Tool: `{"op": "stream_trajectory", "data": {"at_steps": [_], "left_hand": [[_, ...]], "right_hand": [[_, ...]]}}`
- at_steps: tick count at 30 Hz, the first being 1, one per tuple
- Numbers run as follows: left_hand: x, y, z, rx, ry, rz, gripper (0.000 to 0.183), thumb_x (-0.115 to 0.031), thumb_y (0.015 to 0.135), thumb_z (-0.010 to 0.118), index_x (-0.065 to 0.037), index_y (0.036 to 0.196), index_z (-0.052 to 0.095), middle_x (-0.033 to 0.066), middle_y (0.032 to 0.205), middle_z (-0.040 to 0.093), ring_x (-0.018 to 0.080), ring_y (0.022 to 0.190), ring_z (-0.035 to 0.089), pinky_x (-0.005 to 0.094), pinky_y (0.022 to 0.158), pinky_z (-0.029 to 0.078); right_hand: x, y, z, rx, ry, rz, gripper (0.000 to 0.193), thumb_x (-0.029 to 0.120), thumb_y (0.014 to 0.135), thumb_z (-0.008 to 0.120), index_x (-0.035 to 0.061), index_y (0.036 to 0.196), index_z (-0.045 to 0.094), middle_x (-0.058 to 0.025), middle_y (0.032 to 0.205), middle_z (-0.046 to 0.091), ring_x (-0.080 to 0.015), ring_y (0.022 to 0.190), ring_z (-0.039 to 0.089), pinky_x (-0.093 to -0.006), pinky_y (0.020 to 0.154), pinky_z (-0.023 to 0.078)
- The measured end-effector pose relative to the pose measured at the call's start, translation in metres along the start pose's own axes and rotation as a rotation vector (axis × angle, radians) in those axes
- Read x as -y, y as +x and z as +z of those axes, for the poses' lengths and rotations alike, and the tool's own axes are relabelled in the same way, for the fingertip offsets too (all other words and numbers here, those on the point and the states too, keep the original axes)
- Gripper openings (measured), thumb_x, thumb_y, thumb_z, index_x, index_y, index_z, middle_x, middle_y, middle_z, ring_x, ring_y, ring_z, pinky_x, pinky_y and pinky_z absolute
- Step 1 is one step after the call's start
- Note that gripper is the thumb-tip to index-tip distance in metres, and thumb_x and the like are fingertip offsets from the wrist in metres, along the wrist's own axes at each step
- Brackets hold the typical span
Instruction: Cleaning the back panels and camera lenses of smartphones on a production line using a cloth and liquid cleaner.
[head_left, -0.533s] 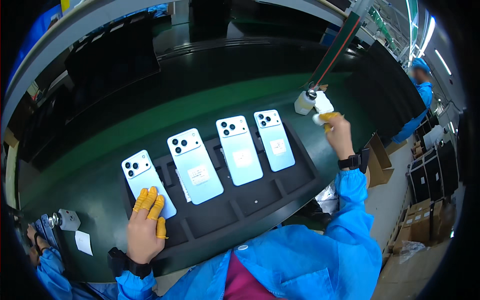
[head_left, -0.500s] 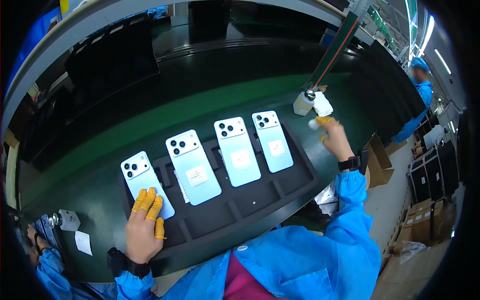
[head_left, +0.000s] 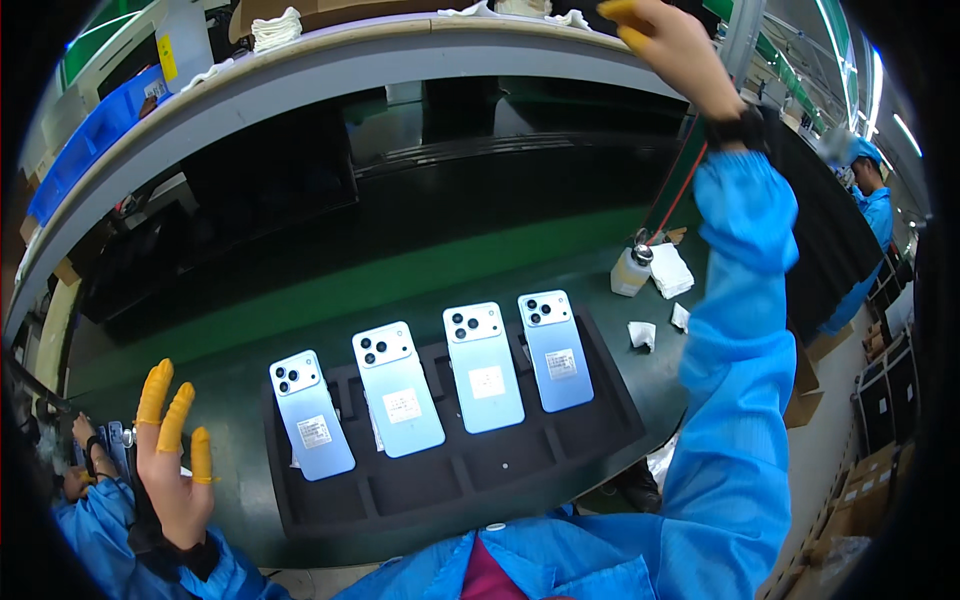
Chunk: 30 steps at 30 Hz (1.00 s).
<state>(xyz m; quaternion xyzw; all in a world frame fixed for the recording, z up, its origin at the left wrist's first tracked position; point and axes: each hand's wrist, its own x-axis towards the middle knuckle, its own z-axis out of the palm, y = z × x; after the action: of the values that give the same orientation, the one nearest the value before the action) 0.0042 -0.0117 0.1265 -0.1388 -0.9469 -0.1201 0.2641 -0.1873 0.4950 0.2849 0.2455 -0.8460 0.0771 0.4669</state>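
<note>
Four light blue smartphones lie backs up in a row across a black compartment tray (head_left: 400,497): the leftmost phone (head_left: 312,425), a second phone (head_left: 400,400), a third phone (head_left: 484,375) and the rightmost phone (head_left: 557,360). Each has a white label on its back. My left hand (head_left: 180,490), in yellow finger cots, is raised left of the tray, open with nothing in it. High at the right, my right hand (head_left: 680,55) reaches up by the shelf edge. Its cotted thumb and finger are apart, and nothing shows between them.
White cloths (head_left: 277,30) lie on the overhead shelf (head_left: 420,42). A dispenser bottle (head_left: 630,272), folded white wipes (head_left: 671,270) and a crumpled wipe (head_left: 642,336) are right of the tray. Another person's hand (head_left: 82,432) is at far left; a blue-clad person (head_left: 872,205) is at far right.
My left hand has come off the leftmost phone and moved left. My right hand has risen to the shelf; the white wipe it held is gone from it. The view has tilted up.
</note>
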Motion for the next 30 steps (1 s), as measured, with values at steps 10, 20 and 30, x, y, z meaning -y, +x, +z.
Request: {"op": "stream_trajectory", "data": {"at_steps": [10,20,30], "left_hand": [[-0.007,0.015,-0.015,0.023,0.001,0.064,0.031,-0.003,0.084,0.06,0.003,0.115,0.062,0.0223,0.131,0.053,0.0387,0.124,0.049,0.0442,0.106,0.037],[-0.062,0.095,0.038,0.166,-0.209,0.381,0.033,-0.002,0.079,0.063,0.001,0.112,0.063,0.0202,0.126,0.057,0.0371,0.117,0.055,0.0409,0.099,0.043],[-0.125,0.125,0.093,0.462,-0.259,0.543,0.031,-0.008,0.079,0.069,-0.001,0.109,0.066,0.0179,0.123,0.06,0.0362,0.112,0.058,0.0404,0.097,0.047]], "right_hand": [[-0.044,0.046,0.043,0.104,-0.159,-0.084,0.02,0.013,0.073,0.065,0.0046,0.089,0.073,-0.0162,0.084,0.07,-0.0275,0.072,0.069,-0.035,0.07,0.055],[0.004,-0.202,0.055,0.151,1.815,1.228,0.033,0.012,0.099,0.045,-0.0078,0.125,0.05,-0.0204,0.123,0.058,-0.0304,0.112,0.06,-0.0396,0.096,0.051],[0.051,-0.298,0.039,-0.25,2.172,1.644,0.04,0.018,0.094,0.056,-0.0028,0.126,0.044,-0.0185,0.128,0.049,-0.0317,0.119,0.051,-0.0417,0.101,0.045]]}}
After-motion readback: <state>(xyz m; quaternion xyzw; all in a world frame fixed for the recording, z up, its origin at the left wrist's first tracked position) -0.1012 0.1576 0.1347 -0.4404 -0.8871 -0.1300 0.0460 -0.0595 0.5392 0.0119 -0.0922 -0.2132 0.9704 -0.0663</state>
